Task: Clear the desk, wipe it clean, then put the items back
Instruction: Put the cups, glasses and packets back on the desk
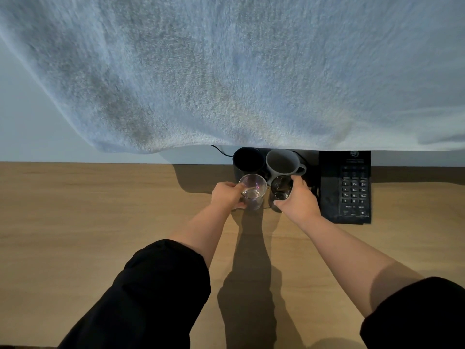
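Gripping clear glass with left hand, dark glass with right hand. Held upright, mouths up, long axes vertical, just beside each other, near gray mug.

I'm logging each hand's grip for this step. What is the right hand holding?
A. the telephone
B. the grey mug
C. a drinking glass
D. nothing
C: the right hand curls round a drinking glass, in front of the grey mug and left of the telephone, while the left hand holds a second glass.
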`<state>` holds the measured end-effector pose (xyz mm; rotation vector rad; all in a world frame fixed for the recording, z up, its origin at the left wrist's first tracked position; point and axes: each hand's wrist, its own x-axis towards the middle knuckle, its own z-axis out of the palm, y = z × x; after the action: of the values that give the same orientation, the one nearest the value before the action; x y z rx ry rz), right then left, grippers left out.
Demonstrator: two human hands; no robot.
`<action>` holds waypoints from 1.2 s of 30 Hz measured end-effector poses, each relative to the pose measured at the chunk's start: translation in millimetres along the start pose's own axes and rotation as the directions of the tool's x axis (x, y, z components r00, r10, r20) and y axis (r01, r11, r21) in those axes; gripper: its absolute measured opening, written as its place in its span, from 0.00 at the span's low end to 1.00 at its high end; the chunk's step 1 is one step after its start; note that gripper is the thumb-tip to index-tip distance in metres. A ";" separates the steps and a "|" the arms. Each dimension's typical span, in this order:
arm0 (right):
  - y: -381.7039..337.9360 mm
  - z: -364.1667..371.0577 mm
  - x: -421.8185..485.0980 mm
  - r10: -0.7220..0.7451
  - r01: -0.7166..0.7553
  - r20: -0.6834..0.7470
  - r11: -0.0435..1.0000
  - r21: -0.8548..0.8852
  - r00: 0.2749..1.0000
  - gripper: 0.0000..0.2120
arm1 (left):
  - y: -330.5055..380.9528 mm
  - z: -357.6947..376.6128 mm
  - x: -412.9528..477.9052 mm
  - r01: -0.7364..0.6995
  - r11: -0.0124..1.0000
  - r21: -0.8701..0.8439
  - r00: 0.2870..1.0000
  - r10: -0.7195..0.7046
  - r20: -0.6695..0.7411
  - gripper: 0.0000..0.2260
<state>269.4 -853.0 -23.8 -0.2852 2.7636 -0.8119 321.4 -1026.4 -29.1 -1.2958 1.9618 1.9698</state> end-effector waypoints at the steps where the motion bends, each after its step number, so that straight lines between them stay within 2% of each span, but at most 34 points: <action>1: -0.4 0.2 0.7 -0.005 0.005 0.007 1.000 -0.017 1.000 0.38 | 0.3 0.0 -1.6 -0.001 1.000 0.007 1.000 0.001 0.004 0.14; 4: -0.3 -0.3 -1.0 -0.023 0.028 0.054 0.996 -0.090 0.998 0.40 | -2.5 -3.9 -6.5 -0.033 0.999 0.041 0.999 0.032 0.016 0.12; 6: 0.5 -0.6 -6.1 -0.056 0.064 0.052 0.984 -0.168 0.997 0.43 | -4.5 -10.1 -11.1 -0.139 0.961 0.240 0.990 0.139 0.016 0.12; 7: -0.2 -0.8 -10.0 -0.094 0.097 0.025 0.972 -0.215 0.995 0.43 | -5.2 -15.0 -14.6 -0.198 0.904 0.378 0.979 0.200 0.035 0.15; 9: -6.2 -1.9 -19.2 -0.199 0.180 -0.037 0.940 -0.290 0.979 0.40 | -7.1 -26.7 -22.5 -0.305 0.747 0.591 0.945 0.315 0.089 0.20; 12: -28.6 -0.9 -32.3 -0.308 0.272 -0.051 0.897 -0.349 0.950 0.38 | -9.2 -48.9 -34.1 -0.430 0.444 0.786 0.860 0.466 0.208 0.25; 15: -62.3 9.6 -46.4 -0.373 0.332 -0.028 0.855 -0.398 0.927 0.36 | -12.6 -78.2 -48.6 -0.417 0.132 0.899 0.806 0.511 0.298 0.28; 18: -103.2 27.7 -65.5 -0.412 0.377 0.013 0.819 -0.433 0.911 0.36 | -19.7 -121.0 -66.8 -0.361 -0.017 0.932 0.793 0.521 0.316 0.30; 21: -153.0 54.0 -92.5 -0.445 0.423 0.056 0.794 -0.436 0.894 0.36 | -34.7 -181.6 -85.7 -0.271 -0.066 0.960 0.793 0.550 0.262 0.31; 23: -191.1 76.1 -117.3 -0.478 0.466 0.089 0.772 -0.432 0.874 0.35 | -48.4 -230.0 -101.3 -0.219 -0.061 0.974 0.791 0.574 0.214 0.31; 29: -314.1 155.3 -206.9 -0.620 0.620 0.153 0.668 -0.412 0.770 0.34 | -100.1 -385.3 -156.8 -0.084 0.008 0.996 0.802 0.594 0.062 0.31; 36: -440.5 249.5 -304.7 -0.721 0.745 0.239 0.548 -0.380 0.651 0.35 | -152.0 -551.6 -217.8 0.049 0.108 0.993 0.794 0.599 -0.104 0.32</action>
<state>682.2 -1265.1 70.5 -1.6276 2.6860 -0.2415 822.9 -1361.6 75.0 -0.9657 2.9681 -0.1836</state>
